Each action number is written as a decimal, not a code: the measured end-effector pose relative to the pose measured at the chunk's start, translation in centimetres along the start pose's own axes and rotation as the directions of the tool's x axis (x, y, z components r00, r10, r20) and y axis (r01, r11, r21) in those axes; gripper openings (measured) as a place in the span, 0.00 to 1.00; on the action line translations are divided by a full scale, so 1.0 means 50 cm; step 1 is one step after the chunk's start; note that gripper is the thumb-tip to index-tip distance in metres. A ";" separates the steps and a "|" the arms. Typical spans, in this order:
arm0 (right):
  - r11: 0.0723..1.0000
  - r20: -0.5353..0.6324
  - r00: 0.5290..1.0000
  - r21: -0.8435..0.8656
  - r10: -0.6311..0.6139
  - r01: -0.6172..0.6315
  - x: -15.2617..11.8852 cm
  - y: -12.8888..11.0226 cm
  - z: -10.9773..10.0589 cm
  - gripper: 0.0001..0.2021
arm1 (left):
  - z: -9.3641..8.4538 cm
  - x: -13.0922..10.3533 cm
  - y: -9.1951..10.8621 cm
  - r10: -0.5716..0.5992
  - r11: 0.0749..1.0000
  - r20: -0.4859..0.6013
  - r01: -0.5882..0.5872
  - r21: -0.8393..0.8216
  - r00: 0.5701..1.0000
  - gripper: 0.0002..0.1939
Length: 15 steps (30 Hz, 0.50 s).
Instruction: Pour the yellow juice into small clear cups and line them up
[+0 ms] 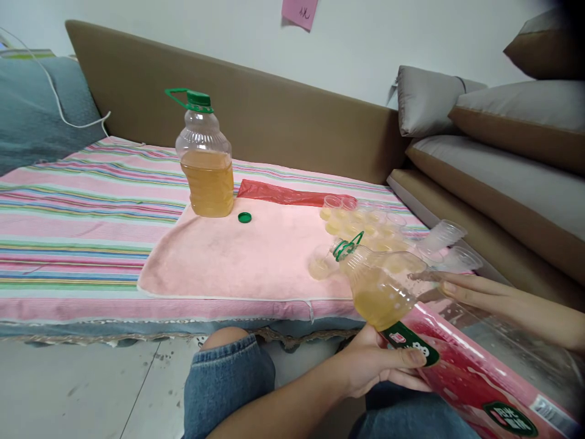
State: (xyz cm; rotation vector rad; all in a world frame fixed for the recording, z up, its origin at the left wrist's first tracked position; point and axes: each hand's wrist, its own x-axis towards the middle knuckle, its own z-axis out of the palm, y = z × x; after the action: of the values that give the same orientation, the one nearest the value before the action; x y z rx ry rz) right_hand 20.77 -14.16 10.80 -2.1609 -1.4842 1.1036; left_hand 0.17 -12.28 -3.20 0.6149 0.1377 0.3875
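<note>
We see jug (209,183) upright on towel (247,262), cap (244,217) beside it — then cup (319,266) at mouth of tilted bottle (461,350), more cups (355,230) behind. Our left hand (377,363): fingers curled round bottle. Right hand (468,291): fingers nearly straight, against its upper side.

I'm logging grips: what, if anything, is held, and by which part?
A tilted bottle: left hand under its labelled side near the shoulder, right hand against its upper side.
</note>
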 end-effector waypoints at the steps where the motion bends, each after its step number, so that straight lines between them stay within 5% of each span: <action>1: 1.000 0.000 1.000 -0.001 0.003 -0.003 0.001 0.002 -0.001 0.28 | 0.000 0.000 0.000 0.001 1.000 0.002 -0.001 -0.001 1.000 0.37; 15: 1.000 0.016 1.000 0.007 -0.004 0.004 0.002 -0.001 -0.001 0.28 | -0.002 0.000 -0.001 -0.001 1.000 0.009 0.001 -0.015 1.000 0.36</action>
State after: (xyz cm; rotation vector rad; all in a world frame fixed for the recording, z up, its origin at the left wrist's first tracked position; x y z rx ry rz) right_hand 20.79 -14.04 10.79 -2.1485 -1.4881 1.1256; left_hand 0.18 -12.28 -3.31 0.6020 0.1269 0.3842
